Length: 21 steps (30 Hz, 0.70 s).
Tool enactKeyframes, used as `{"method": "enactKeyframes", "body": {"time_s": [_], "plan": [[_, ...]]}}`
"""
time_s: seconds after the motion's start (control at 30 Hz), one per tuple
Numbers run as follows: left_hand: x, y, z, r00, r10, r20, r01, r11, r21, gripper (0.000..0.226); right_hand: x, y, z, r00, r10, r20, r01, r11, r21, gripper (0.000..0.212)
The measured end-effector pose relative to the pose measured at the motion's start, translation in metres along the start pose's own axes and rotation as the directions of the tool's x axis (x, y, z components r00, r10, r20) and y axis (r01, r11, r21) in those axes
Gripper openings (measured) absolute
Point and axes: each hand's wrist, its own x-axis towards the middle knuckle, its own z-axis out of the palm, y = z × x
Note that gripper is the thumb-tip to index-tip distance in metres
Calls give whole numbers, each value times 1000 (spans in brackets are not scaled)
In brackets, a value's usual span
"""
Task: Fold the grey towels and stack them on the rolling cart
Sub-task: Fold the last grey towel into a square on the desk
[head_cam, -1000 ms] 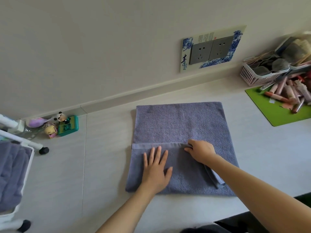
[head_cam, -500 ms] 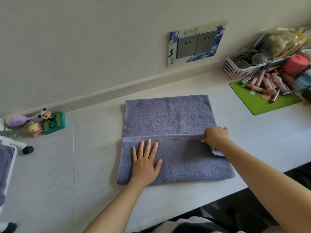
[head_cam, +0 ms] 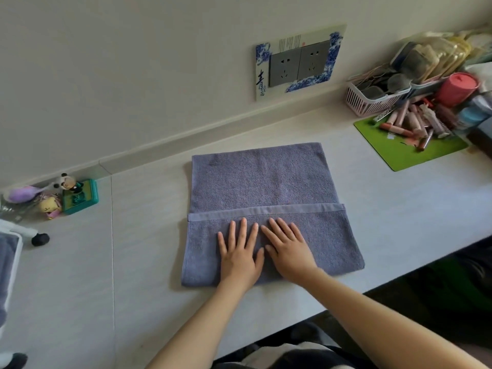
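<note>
Socket surround [head_cam: 298,62] — large character 青, left side.

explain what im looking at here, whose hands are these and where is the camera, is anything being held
There is no machine here: these are a person's own two bare hands, filmed by one wide-angle camera worn on their head, looking forward and down. On the pale table lies a grey towel, its near part folded up so a hemmed edge runs across the middle. The left hand and right hand lie flat side by side on the folded part, fingers straight, pressing it. Nothing is gripped. At the far left edge is part of the rolling cart with grey cloth in it. Nearby stand small toy figures; to the right are a green mat with cosmetics and a pink basket. A wall socket sits behind.
</note>
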Motion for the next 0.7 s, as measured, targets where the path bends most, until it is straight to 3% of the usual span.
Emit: {"method": "enactKeyframes", "body": {"time_s": [0.13, 0.3, 0.5, 0.57, 0.63, 0.7], "plan": [[-10, -27, 6, 997, -26, -77, 28, 999, 20, 63, -16, 27, 12, 991, 90, -101, -92, 996, -16, 53], [-22, -58, 11, 989, -81, -126, 84, 996, 15, 64, -26, 53, 5, 961, 254, -109, -256, 967, 0, 57], [-30, -71, 6, 989, -89, -115, 87, 996, -27, 63, -33, 64, 0, 945, 303, -123, -303, 953, 24, 54], [-34, -64, 3, 988, 47, -146, -64, 991, -117, 57, -41, 55, 1, 961, 206, -185, -192, 977, 90, 49], [-41, -52, 6, 951, 245, -189, -285, 931, -226, 48, -56, 43, 7, 958, -2, -287, 37, 992, 120, 44], [-47, -41, 11, 918, 338, -208, -387, 877, -285, 43, -69, 36, 16, 939, -128, -318, 176, 976, 126, 41]]}}
